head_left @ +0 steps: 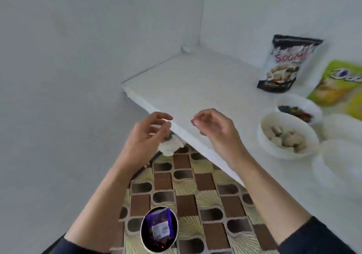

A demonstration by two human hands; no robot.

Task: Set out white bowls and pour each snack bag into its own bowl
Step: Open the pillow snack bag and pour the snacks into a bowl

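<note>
My left hand [148, 134] is just off the counter's front edge and grips a crumpled white wrapper [171, 147] that hangs below its fingers. My right hand [213, 128] hovers over the counter edge with fingers loosely curled and apart, holding nothing. To the right, one white bowl [263, 138] holds beige snack pieces. Behind it a second white bowl [282, 102] holds dark, colourful sweets. Two white bowls [341, 128] [340, 167] at the far right look empty. A black snack bag [288, 63] stands upright against the wall, and a yellow-green bag [340, 85] leans beside it.
The white counter [195, 85] runs into a wall corner at the back. On the patterned floor below, a round black bin [145, 234] holds a purple wrapper [159, 222]. A plain wall fills the left side.
</note>
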